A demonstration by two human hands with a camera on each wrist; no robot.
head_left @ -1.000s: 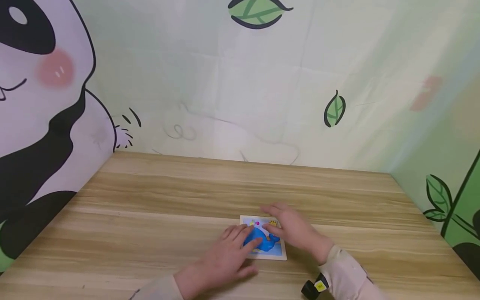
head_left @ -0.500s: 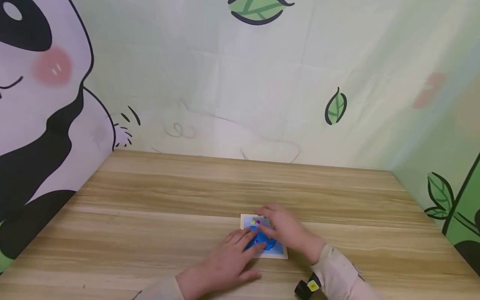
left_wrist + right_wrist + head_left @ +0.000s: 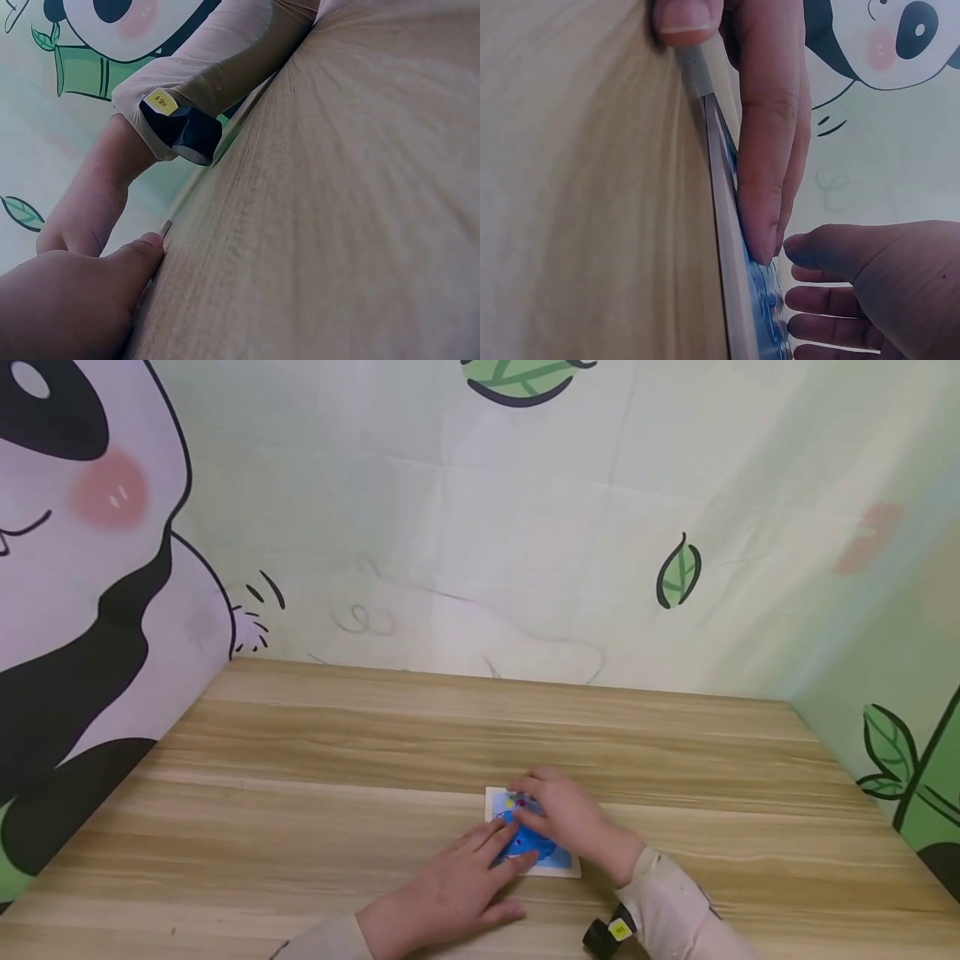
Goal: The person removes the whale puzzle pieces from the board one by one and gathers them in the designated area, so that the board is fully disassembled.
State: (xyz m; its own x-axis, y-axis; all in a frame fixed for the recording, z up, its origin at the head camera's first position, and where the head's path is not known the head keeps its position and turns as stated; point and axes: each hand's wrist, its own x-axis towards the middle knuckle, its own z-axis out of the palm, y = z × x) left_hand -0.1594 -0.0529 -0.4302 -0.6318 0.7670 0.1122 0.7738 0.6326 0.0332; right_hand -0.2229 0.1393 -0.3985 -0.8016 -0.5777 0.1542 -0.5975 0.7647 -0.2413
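Note:
A small square puzzle board (image 3: 573,869) lies flat on the wooden table, bearing a blue whale (image 3: 536,845) on a light blue ground. Over its lower left part my left hand (image 3: 456,887) is spread, fingers straight on the picture. The right wrist view shows a straight finger of that left hand (image 3: 769,112) on the board's face, its thumb low by the table. My right hand (image 3: 572,817) reaches across the upper right corner, thumb over the whale. From the side, the right hand (image 3: 900,277) has its fingers extended and spaced. Both hands partly hide the picture.
The wooden table (image 3: 337,752) runs back to a pale wall (image 3: 420,527) printed with leaves and a large panda (image 3: 60,585). A black camera (image 3: 600,937) with a yellow label is strapped at the right wrist.
My right hand has moved left over the board, covering the yellow sun and the whale's tail. My left hand has shifted slightly right. The board stays at about the same place.

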